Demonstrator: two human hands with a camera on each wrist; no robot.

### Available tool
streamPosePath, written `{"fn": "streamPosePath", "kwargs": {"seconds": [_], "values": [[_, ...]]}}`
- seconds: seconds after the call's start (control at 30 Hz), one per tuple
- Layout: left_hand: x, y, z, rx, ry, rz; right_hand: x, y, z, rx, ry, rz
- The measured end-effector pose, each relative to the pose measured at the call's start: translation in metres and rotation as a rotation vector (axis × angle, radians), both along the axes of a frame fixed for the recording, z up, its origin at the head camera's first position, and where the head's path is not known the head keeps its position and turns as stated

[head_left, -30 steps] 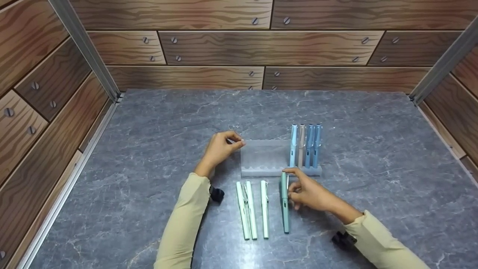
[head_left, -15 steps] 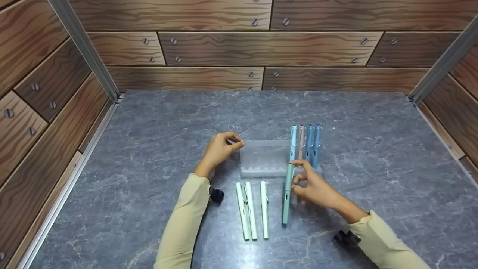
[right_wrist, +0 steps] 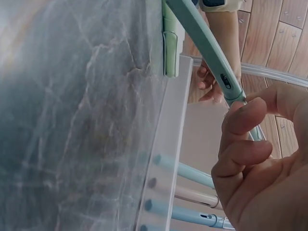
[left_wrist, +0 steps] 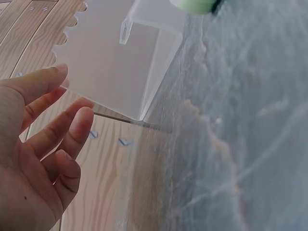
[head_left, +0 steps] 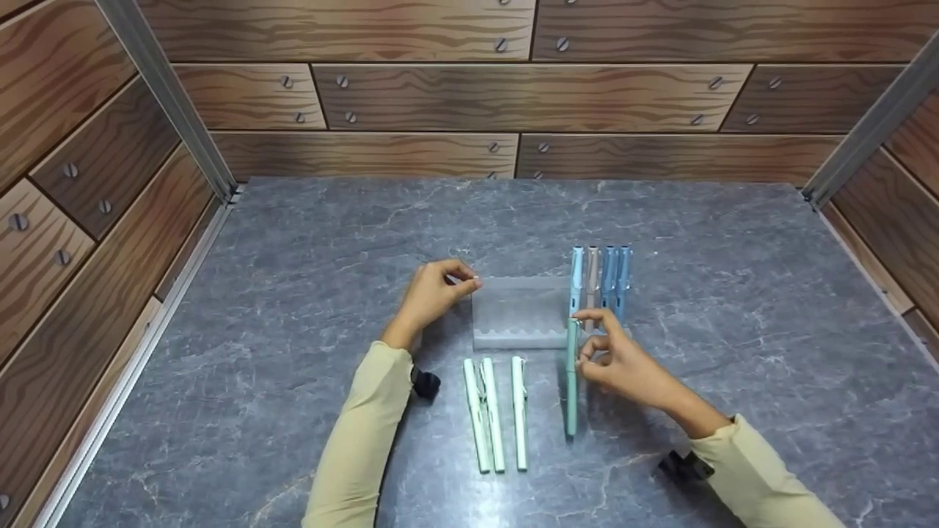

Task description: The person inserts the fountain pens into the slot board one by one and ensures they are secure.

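My right hand [head_left: 623, 363] pinches a dark green pen [head_left: 571, 389] by its capped upper part, in front of the rack; the right wrist view shows the pen's barrel [right_wrist: 207, 45] slanting away from the fingers. With thumb and fingertips my left hand [head_left: 434, 295] pinches the upper left corner of the clear pen rack [head_left: 513, 341]. In the left wrist view the thumb lies on the notched edge of the rack [left_wrist: 110, 62]. A light blue pen [head_left: 576, 282], a grey-brown pen [head_left: 592, 271] and two darker blue pens [head_left: 616, 275] stand at the rack's right end.
Three pale green pens lie on the grey marbled table [head_left: 293, 330] in front of the rack: a left one [head_left: 477, 418], a middle one [head_left: 494, 418] and a right one [head_left: 520, 418]. Wood-patterned walls [head_left: 440, 95] enclose the table at the back and sides.
My right hand has lifted the dark green pen from beside the pale green ones and carried it slightly right and toward the rack. My left hand has stayed at the rack's corner.
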State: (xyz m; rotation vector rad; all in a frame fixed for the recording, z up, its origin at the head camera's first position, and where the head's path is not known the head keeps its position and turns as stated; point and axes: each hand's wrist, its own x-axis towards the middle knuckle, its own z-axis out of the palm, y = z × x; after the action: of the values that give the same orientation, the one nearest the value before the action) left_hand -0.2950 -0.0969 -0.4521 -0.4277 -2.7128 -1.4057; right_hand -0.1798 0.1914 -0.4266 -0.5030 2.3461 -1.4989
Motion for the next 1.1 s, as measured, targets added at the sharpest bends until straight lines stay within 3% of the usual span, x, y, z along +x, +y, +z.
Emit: {"fn": "streamPosePath", "kwargs": {"seconds": [0.27, 0.7, 1.1], "values": [[0.000, 0.000, -0.002, 0.002, 0.008, -0.001, -0.001, 0.003, 0.005, -0.016, 0.101, -0.005], [0.000, 0.000, 0.001, -0.001, 0.005, -0.006, -0.008, -0.003, 0.021, 0.098, 0.161, -0.121], [0.000, -0.001, 0.000, 0.005, -0.017, -0.009, -0.015, -0.013, 0.035, 0.211, 0.350, -0.227]]}}
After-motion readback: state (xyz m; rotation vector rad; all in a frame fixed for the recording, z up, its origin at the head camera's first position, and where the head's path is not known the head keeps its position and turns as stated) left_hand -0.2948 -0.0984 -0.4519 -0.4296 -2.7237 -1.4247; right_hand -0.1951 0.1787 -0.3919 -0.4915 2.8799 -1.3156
